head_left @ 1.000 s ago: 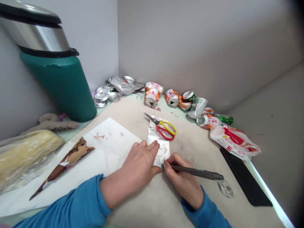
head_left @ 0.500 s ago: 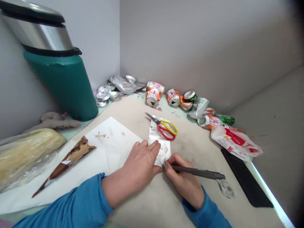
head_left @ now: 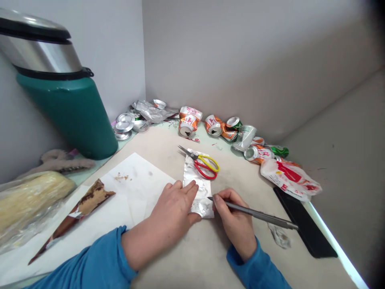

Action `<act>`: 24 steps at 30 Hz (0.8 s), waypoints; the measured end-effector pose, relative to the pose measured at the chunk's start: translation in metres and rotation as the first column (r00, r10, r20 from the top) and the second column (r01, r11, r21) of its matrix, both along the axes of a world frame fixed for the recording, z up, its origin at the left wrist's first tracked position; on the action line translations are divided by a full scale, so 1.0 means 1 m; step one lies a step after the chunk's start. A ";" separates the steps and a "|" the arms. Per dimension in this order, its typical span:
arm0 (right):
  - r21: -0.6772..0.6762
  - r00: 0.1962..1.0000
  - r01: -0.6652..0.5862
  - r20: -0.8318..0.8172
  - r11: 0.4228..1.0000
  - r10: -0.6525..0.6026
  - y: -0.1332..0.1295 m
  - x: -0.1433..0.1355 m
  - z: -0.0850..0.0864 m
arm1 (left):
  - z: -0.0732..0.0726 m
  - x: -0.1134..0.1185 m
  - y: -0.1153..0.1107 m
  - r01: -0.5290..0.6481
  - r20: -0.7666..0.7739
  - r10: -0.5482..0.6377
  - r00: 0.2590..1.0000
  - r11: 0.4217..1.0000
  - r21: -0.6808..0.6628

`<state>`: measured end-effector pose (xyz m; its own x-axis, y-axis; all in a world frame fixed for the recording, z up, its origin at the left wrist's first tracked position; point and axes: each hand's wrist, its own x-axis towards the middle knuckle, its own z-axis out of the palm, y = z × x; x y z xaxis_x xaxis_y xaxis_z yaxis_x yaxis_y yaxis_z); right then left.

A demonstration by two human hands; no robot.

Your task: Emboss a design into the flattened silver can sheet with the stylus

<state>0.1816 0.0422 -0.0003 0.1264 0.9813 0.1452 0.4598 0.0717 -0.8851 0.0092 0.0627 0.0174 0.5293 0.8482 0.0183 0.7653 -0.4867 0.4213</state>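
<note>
A crinkled silver sheet point(head_left: 202, 206) lies in front of me, with small embossed dots near its lower edge. My left hand point(head_left: 177, 204) is spread flat, its fingers and thumb pressing on the sheet's left side. Between the thumb and fingers of my right hand point(head_left: 234, 220) is a thin dark pen-like tool point(head_left: 261, 215), its tip over the sheet's right part. Scissors point(head_left: 203, 163) with one red and one yellow handle rest on the far part of the sheet, blades pointing left.
Crushed cans point(head_left: 215, 125) and can ends point(head_left: 124, 122) line the back. A green bottle point(head_left: 72, 108) stands left, near a wrapped yellowish bundle point(head_left: 33, 196) and a brown paper cone point(head_left: 87, 202) on white paper point(head_left: 135, 170). A black phone-like slab point(head_left: 309, 226) lies right.
The tool's tip has moved up and away from my left thumb, uncovering the dotted lower part of the sheet. The whole view has shifted slightly.
</note>
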 end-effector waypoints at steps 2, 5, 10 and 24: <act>-0.017 0.999 -0.032 0.006 0.999 0.032 0.000 -0.001 0.000 | 0.000 0.000 0.000 -0.004 0.002 0.004 1.000 1.000 0.005; -0.056 0.996 -0.069 0.045 0.996 0.071 0.000 -0.005 -0.001 | -0.001 0.001 0.000 -0.003 0.007 0.003 1.000 1.000 0.024; -0.039 0.991 -0.039 0.124 0.998 0.044 -0.002 -0.009 0.000 | -0.002 0.000 -0.002 0.013 0.014 -0.014 1.000 0.999 0.049; -0.057 0.979 -0.089 0.179 0.994 0.098 -0.002 -0.007 -0.003 | -0.001 0.000 -0.003 0.011 -0.001 -0.011 1.000 0.999 0.031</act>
